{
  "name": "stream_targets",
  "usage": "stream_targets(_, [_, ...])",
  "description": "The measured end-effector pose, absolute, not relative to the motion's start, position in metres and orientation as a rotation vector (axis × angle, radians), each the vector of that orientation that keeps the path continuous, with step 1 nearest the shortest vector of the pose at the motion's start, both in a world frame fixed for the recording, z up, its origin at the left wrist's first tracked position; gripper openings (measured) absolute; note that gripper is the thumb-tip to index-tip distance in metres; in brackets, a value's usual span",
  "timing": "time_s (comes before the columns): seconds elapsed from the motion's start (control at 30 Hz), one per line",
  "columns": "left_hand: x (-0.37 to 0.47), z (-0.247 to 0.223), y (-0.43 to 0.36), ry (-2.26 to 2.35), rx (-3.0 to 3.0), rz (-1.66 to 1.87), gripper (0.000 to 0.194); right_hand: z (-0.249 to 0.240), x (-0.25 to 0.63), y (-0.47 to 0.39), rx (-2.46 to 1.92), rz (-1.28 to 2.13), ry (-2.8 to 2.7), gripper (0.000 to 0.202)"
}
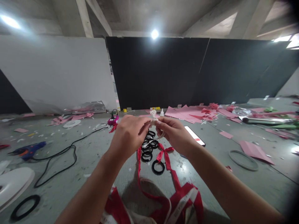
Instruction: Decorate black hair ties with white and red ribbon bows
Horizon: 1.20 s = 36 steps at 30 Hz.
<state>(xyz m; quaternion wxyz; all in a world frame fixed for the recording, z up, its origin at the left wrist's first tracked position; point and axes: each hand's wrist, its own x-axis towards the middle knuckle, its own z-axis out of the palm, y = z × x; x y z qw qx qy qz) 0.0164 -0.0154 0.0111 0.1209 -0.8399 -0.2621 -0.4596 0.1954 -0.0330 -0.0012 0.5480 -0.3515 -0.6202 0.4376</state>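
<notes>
Both my hands are raised over the middle of the table, fingertips close together. Between them, a whitish looped strip, perhaps lace or ribbon [153,114], sticks up from the pinch. My left hand [129,133] is closed on its left side, its fingertips partly hidden behind the knuckles. Thumb and fingers of my right hand [174,130] pinch the strip's right side, and a pale tail hangs below. Under the hands lie several black rings [147,156] in a cluster. Nearer me, a red ribbon [167,158] tied in a bow touches another black ring [158,168].
Red and white printed ribbon [184,202] heaps at the near edge. A phone [195,136] lies right of my hands. Leftward are a blue glue gun [30,150] with its cord and a white spool [16,186]. Pink paper [184,113] and a small white bottle [162,112] sit farther back.
</notes>
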Motion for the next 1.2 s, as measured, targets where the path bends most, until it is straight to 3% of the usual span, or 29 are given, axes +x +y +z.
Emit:
stream_targets(0.3, [0.014, 0.008, -0.011, -0.616, -2.276, -1.182, 0.014, -0.004, 0.193, -0.033, -0.776, 1.12, -1.352, 0.021])
stream_targets(0.7, [0.015, 0.01, -0.01, -0.749, -2.429, -1.289, 0.015, 0.001, 0.194, -0.039, -0.894, 0.786, -1.603, 0.024])
stream_targets(0.97, [0.022, 0.009, -0.008, -1.072, -2.834, -1.896, 0.014, -0.002, 0.191, -0.038, -0.85, 0.835, -1.451, 0.018])
stream_targets(1.2, [0.026, 0.009, -0.012, -1.217, -3.139, -1.905, 0.018, -0.005, 0.189, -0.035, -0.723, 1.063, -1.406, 0.018])
